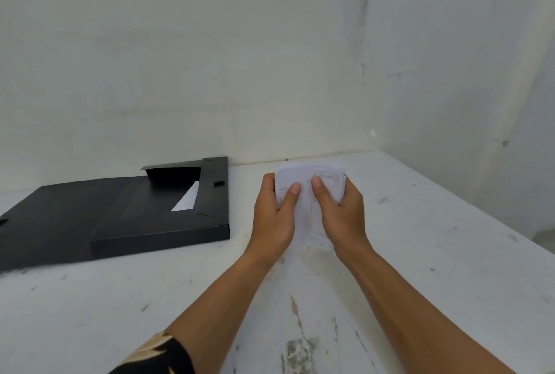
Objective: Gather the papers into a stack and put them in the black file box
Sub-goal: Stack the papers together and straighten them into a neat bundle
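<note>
the stack of papers (310, 193) is gripped upright between left hand (274, 214) and right hand (341, 211), likely for squaring its edges before the open black file box (135, 217) is loaded.

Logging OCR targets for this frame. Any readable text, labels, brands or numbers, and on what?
Nothing can be read.
Stack of papers, held by the left hand and right hand: faint printed lines on the top sheet, too blurred to read.
Black file box: no label or brand visible.
White sheet lying in the box: blank where it shows.
</note>
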Tool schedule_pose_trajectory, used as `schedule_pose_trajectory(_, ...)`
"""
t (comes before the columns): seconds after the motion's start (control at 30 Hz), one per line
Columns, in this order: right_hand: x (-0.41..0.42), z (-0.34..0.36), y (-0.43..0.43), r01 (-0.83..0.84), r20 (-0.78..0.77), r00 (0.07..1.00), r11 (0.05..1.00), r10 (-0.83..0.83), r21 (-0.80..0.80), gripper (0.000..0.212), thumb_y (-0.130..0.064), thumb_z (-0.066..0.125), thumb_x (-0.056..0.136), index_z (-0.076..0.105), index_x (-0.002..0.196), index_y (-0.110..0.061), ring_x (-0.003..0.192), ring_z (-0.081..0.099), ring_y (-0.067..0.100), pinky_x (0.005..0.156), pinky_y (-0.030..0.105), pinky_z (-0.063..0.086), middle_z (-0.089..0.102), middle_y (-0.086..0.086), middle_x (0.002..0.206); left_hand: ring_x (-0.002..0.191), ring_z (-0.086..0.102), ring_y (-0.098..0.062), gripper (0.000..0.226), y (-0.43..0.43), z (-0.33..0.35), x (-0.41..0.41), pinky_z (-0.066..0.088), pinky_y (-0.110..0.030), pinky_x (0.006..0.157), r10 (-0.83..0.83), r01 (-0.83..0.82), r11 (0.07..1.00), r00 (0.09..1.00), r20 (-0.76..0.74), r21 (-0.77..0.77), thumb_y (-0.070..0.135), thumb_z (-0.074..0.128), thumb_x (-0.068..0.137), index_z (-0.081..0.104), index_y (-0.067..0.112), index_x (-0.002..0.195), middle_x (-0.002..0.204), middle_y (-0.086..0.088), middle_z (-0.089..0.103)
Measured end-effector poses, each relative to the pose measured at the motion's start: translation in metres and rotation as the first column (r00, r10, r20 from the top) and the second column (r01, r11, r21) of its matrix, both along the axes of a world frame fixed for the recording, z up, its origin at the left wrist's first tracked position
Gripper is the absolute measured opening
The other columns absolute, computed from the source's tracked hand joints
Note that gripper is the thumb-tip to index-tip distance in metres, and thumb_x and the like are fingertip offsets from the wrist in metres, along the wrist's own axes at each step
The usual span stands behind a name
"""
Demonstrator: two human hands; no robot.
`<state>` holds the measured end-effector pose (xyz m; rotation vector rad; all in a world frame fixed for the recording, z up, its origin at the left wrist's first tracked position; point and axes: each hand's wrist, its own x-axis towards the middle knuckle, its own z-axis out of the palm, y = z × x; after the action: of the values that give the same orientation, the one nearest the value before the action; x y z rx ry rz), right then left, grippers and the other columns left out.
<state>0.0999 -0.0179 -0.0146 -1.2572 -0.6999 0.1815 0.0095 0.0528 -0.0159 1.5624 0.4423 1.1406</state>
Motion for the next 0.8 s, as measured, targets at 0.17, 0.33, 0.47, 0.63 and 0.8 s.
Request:
schedule_pose_trajectory(0.17, 0.001, 0.001, -0.001, 0.005, 0.033, 0.999, 1.000, -0.005, -0.002, 0.016, -0.035, 0.069, 0.087, 0.063, 0.088, -0.021, 0.075, 0.068, 0.008, 0.066, 0.026, 0.057, 0.070, -0.006, 0.085, 0.093, 0.066, -0.010, 0.024, 0.002, 0.001, -0.002, 0.057, -0.016, 0.070, 0.013, -0.013, 1.000, 1.000, 0.014, -0.006, 0.028, 0.057, 0.099, 0.052, 0.016, 0.118, 0.107, 0.002, 0.063)
schedule_pose_trajectory(0.33, 0.002, -0.005, 0.001, 0.006, 0.020, 1.000, 0.999, -0.005, -0.033, 0.015, -0.035, 0.064, 0.091, 0.064, 0.094, -0.020, 0.080, 0.069, 0.008, 0.069, 0.027, 0.058, 0.072, -0.005, 0.089, 0.094, 0.066, -0.008, 0.021, 0.001, -0.006, -0.002, 0.057, -0.016, 0.071, -0.035, 0.035, 0.999, 0.998, -0.044, 0.007, 0.030, 0.052, 0.101, 0.051, 0.019, 0.119, 0.109, 0.003, 0.063)
schedule_pose_trajectory(0.47, 0.000, -0.012, 0.000, -0.024, 0.015, 1.000, 0.998, 0.025, -0.053, 0.017, -0.032, 0.063, 0.092, 0.066, 0.105, -0.022, 0.086, 0.070, 0.002, 0.068, 0.020, 0.056, 0.073, -0.007, 0.097, 0.095, 0.067, -0.006, 0.014, -0.003, -0.010, -0.002, 0.058, -0.020, 0.074, -0.019, 0.018, 0.999, 1.000, -0.025, -0.037, 0.029, 0.055, 0.100, 0.055, 0.027, 0.113, 0.108, 0.007, 0.066)
schedule_pose_trajectory(0.63, -0.003, -0.016, -0.002, -0.051, -0.008, 0.999, 0.997, 0.051, -0.058, 0.013, -0.029, 0.064, 0.092, 0.066, 0.105, -0.026, 0.085, 0.070, 0.002, 0.064, 0.017, 0.056, 0.073, -0.009, 0.096, 0.094, 0.069, -0.009, 0.016, -0.001, -0.014, 0.000, 0.059, -0.020, 0.070, 0.035, -0.037, 0.997, 0.999, -0.028, -0.063, 0.024, 0.063, 0.096, 0.059, 0.025, 0.111, 0.105, 0.005, 0.069)
schedule_pose_trajectory(0.8, 0.001, -0.009, -0.003, -0.014, 0.013, 1.000, 0.998, 0.014, -0.056, 0.017, -0.030, 0.068, 0.089, 0.067, 0.102, -0.019, 0.079, 0.071, 0.006, 0.062, 0.021, 0.057, 0.073, -0.005, 0.092, 0.092, 0.071, -0.014, 0.017, 0.005, -0.009, -0.002, 0.061, -0.026, 0.071, 0.053, -0.054, 0.997, 0.999, -0.012, -0.059, 0.024, 0.066, 0.094, 0.064, 0.019, 0.110, 0.103, 0.000, 0.072)
